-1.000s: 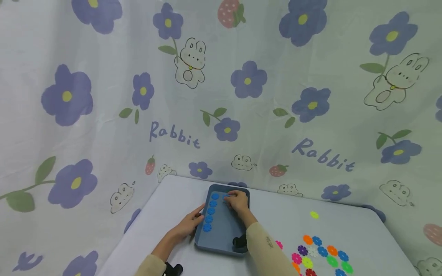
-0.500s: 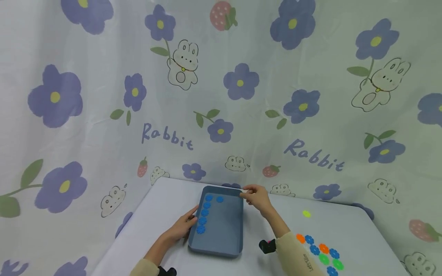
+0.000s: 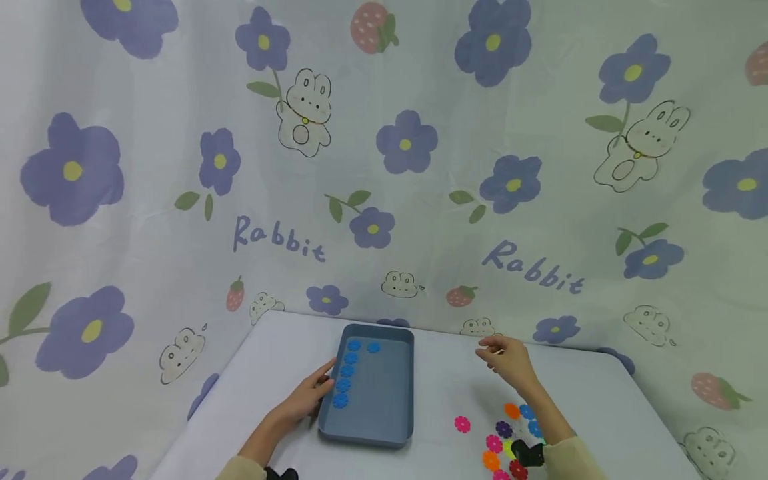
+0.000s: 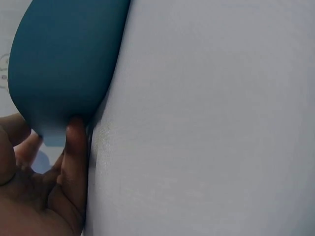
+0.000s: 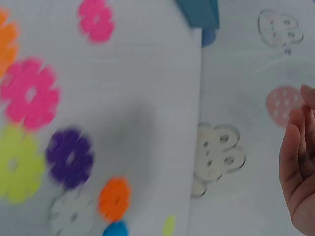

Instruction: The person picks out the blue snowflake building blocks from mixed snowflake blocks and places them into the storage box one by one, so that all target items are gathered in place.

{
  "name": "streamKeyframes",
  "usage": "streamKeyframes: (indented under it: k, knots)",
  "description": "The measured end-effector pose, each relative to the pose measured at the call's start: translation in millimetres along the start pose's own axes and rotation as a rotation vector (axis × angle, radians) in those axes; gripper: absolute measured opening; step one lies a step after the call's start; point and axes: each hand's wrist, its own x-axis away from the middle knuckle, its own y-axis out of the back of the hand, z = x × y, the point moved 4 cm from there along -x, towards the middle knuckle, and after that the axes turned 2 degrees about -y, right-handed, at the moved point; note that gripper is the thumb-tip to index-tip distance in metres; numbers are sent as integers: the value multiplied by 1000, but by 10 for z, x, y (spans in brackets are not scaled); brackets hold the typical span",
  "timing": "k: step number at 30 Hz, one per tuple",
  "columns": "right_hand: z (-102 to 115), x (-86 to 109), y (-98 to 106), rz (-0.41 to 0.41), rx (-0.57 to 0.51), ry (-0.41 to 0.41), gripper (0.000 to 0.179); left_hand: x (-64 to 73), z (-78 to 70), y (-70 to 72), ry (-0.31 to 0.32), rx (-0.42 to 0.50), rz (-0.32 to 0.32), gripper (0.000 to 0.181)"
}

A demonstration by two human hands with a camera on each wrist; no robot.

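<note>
A grey-blue tray (image 3: 371,427) lies on the white table, with a column of blue flower-shaped plastic discs (image 3: 347,371) down its left side. One more blue disc (image 3: 374,347) sits beside the top of that column. My left hand (image 3: 302,400) holds the tray at its left edge. In the left wrist view, a finger (image 4: 75,142) touches the tray's outer wall (image 4: 64,64) low down, close to the table. My right hand (image 3: 510,363) hovers right of the tray, beyond a group of coloured discs, its fingers loosely bent and nothing visible between them.
Loose discs lie right of the tray: pink (image 3: 463,425), purple (image 3: 504,429), orange (image 3: 491,461), blue, yellow and red. The right forearm covers some of them. A flower-and-rabbit curtain (image 3: 420,213) hangs behind the table's back edge.
My right hand has let go of a blue disc in the tray and moved right, out over the table. My left hand has stayed at the tray's edge. The head view has turned slightly right.
</note>
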Motion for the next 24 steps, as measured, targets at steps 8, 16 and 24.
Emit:
streamKeyframes:
  k: [8, 16, 24]
  knots:
    - [-562, 248, 264, -31, 121, -92, 30, 19, 49, 41, 36, 15, -4, 56]
    - [-990, 465, 440, -14, 151, -194, 31, 7, 43, 39, 32, 14, -12, 55]
    - [-1211, 628, 536, 21, 216, -279, 32, -54, 23, -3, 40, -8, -20, 55]
